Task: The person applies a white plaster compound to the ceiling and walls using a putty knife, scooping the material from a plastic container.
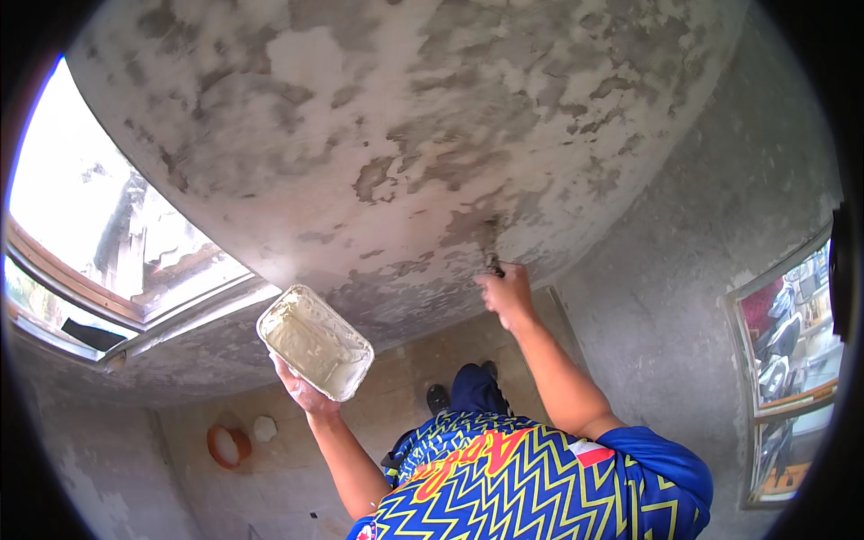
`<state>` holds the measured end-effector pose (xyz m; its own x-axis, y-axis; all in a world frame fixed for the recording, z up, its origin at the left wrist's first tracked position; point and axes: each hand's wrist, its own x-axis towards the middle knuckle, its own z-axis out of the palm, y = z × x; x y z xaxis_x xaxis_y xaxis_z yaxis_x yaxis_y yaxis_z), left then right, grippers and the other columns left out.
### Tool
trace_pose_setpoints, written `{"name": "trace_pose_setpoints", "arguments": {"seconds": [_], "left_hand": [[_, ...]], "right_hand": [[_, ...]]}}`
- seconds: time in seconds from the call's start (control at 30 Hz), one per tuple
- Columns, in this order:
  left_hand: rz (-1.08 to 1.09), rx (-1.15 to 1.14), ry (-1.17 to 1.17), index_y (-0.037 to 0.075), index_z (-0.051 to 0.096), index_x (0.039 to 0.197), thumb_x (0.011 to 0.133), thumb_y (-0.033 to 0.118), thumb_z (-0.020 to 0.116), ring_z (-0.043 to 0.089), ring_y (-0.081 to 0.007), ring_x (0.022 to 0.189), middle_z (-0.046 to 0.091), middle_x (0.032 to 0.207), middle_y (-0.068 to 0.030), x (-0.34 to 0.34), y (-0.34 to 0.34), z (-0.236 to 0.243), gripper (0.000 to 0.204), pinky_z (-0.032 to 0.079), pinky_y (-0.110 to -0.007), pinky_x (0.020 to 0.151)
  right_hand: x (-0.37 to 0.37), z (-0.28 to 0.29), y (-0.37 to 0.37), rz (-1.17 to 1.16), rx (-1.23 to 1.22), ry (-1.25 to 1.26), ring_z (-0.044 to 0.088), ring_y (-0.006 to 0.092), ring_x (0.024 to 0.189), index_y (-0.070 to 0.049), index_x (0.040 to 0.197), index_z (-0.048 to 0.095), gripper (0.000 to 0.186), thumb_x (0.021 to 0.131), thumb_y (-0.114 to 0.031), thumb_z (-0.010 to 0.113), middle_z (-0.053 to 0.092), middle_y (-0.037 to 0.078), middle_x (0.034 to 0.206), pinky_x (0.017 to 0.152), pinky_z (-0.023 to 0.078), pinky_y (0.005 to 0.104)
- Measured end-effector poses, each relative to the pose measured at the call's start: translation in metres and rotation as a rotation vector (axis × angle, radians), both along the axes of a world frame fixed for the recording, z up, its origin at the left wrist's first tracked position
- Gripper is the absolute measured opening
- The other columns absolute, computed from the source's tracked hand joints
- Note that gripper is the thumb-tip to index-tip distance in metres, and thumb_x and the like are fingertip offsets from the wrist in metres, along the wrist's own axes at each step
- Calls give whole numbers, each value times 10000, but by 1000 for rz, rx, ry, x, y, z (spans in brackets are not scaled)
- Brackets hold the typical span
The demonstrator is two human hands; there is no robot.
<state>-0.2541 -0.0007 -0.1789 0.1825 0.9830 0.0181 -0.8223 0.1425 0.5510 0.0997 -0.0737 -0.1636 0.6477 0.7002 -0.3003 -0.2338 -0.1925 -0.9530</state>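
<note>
Tray (349,362) in the left hand (304,389), rectangular with rounded corners, pale, tilted with its open side toward the camera, whitish paste (286,326) smeared over its inside. Grips it from beneath, near its lower left edge, most of the fingers hidden behind it. Hangs out in front of the body, to the left, well apart from the right hand (509,295). Closes the right hand's fingers around the dark handle of a small tool (494,265), forearm stretched forward and up. Points the tool at a patchy wall (423,180), the far end blurred against grey and whitish blotches; impossible to tell its exact shape or whether touching. To the left, a window (135,308) with a brown frame and bright glare; to the right, a plain grey wall (643,270) and another window (740,360). Below, a blue shirt (540,486) with yellow zigzags and red lettering, dark blue trousers (475,389), and a dark shoe (437,399) on the floor (310,477). Farther left on the floor, near the wall's foot, an orange round object (216,446) just beside a smaller whitish piece (265,428).
</note>
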Motion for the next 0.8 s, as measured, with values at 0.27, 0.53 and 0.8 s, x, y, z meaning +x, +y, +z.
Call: {"name": "trace_pose_setpoints", "arguments": {"seconds": [0.27, 0.53, 0.8], "left_hand": [[-100, -50, 45, 117, 455, 1528, 1078, 529, 414, 554, -300, 1317, 550, 1476, -93, 19, 9, 0, 611, 470, -488, 1096], [-62, -88, -1, 114, 509, 1489, 1084, 520, 407, 593, -300, 1269, 601, 1418, -92, 12, -2, 5, 582, 500, -483, 1064], [52, 7, -53, 113, 491, 1513, 1093, 507, 389, 585, -308, 1296, 583, 1461, -90, -14, -13, 14, 584, 483, -493, 1095]], "right_hand": [[-62, 7, -13, 221, 204, -474, 478, 63, 519, -37, 818, 615, 174, 934, -120, 713, 548, -21, 638, 463, 364, 284], [-11, -32, 14, -267, 140, 211, 529, 187, 596, -1, 1122, 373, 306, 890, -34, 569, 541, 137, 933, 483, 459, 349], [-79, -79, 149, -99, -16, -445, 612, 456, 1173, 214, 1501, -172, 998, 938, -119, 582, 391, 443, 1451, 981, 515, 453]]}}
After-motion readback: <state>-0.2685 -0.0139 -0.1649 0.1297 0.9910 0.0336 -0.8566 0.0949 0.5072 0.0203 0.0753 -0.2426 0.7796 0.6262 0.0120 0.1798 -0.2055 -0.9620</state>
